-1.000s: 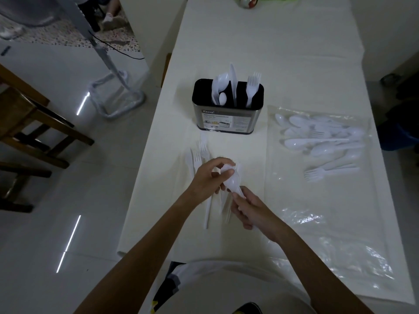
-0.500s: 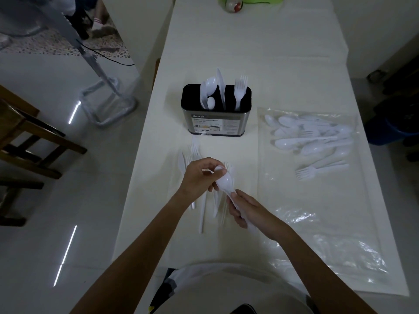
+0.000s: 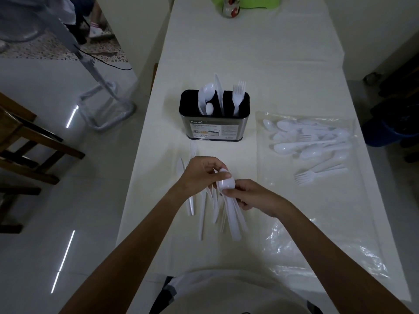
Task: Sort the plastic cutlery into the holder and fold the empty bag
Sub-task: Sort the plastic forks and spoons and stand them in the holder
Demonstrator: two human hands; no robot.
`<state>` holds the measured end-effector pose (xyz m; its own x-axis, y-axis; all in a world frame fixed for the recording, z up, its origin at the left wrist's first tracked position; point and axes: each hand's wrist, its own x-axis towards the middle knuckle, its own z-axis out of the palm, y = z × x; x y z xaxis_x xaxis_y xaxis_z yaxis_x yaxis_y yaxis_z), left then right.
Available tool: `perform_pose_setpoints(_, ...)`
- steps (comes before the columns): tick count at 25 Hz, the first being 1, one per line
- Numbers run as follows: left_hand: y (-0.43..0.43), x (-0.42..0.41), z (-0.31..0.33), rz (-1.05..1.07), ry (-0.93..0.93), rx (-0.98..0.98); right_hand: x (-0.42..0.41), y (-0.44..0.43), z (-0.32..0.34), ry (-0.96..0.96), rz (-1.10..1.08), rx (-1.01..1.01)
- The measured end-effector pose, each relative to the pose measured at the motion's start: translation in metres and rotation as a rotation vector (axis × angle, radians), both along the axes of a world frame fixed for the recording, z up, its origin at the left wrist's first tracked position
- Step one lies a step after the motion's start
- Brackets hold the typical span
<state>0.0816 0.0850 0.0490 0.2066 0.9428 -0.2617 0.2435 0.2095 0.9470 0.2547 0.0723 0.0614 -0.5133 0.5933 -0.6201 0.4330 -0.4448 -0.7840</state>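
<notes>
- I see the right hand (image 3: 254, 196) at frame centre, fingers curled round a stack of spoons (image 3: 226, 184) just below the bowls.
- The left hand (image 3: 199, 175) pinches the top bowl, so both hands meet on the stack.
- Beneath them, loose cutlery (image 3: 202, 214) lies on the table (image 3: 249, 53).
- The holder (image 3: 215, 130) stands upper centre, with spoons, 1 knife and forks upright.
- The clear bag (image 3: 317, 223) lies flat at right, spoons and forks at its upper end.
</notes>
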Motion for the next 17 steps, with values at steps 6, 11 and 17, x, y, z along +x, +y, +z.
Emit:
perform_pose_setpoints(6, 0.016, -0.008, 0.009, 0.011, 0.007, 0.011, -0.005, 0.017, -0.001, -0.019, -0.032, 0.017)
perform_pose_setpoints(11, 0.046, -0.030, 0.022, 0.451, 0.009, 0.241, 0.000, 0.046, 0.008, -0.033, -0.058, 0.085)
perform_pose_setpoints(17, 0.111, -0.066, 0.013, 0.678, 0.074, 0.150, -0.014, 0.134, 0.065, 0.096, -0.316, 0.344)
